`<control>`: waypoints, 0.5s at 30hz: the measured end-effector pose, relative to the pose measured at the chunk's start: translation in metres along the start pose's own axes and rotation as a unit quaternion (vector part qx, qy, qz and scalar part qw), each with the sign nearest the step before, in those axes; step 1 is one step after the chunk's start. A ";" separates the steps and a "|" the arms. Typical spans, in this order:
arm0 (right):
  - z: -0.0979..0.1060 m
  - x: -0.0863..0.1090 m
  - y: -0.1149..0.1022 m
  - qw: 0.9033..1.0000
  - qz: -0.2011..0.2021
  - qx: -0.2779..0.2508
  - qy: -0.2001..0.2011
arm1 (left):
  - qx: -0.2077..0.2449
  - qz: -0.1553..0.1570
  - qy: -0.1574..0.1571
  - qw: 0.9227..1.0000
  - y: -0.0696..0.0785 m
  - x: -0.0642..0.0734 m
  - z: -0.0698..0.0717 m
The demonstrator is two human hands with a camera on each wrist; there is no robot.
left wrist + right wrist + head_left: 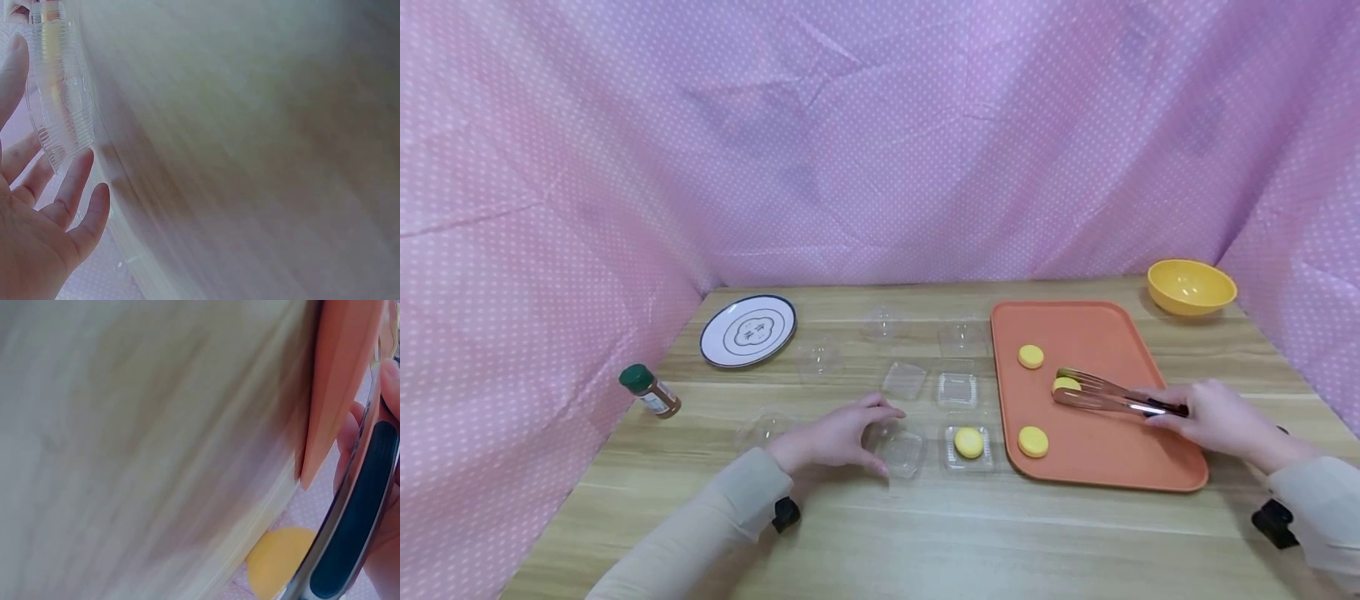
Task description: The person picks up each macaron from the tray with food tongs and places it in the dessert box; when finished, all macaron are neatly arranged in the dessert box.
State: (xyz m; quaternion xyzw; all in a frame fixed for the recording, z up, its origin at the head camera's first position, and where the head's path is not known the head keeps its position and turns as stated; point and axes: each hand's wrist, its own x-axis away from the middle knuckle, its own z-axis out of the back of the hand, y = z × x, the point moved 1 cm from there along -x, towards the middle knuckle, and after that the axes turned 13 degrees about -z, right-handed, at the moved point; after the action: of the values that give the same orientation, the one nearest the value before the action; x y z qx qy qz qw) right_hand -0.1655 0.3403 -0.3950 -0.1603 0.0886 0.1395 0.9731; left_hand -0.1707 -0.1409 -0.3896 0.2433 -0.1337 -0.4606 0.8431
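My right hand (1213, 417) grips metal tongs (1108, 398) with dark handle inlays over the orange tray (1112, 462). The tong ends lie on either side of a yellow macaron (1066, 385). Two more macarons, one toward the back (1031, 357) and one toward the front (1033, 442), sit near the tray's left side. My left hand (842, 433) has its fingers spread and lightly bent at the left edge of a clear plastic box (901, 452); the left wrist view has the fingertips right by its ribbed wall (62, 125). Another clear box (981, 462) right of it holds a macaron (968, 442).
More clear boxes (958, 389) and lids (818, 358) lie on the wooden table (925, 542). A white plate (722, 337) and a green-capped spice jar (651, 392) are on the left. A yellow bowl (1192, 287) stands at the back right, and a pink dotted curtain (880, 150) surrounds the table.
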 end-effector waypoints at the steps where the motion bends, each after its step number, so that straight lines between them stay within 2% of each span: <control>1: 0.000 0.000 0.000 1.000 -0.002 0.001 -0.001 | 0.001 -0.001 0.000 1.000 0.000 0.000 0.000; 15: 0.009 -0.002 -0.011 0.999 -0.050 -0.004 -0.010 | 0.011 0.008 0.001 1.000 0.000 0.000 0.000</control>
State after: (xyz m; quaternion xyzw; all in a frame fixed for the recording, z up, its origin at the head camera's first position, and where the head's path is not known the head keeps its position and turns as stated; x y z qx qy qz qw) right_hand -0.1634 0.3332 -0.3829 -0.1672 0.0704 0.0930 0.9790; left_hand -0.1703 -0.1409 -0.3897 0.2523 -0.1401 -0.4525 0.8438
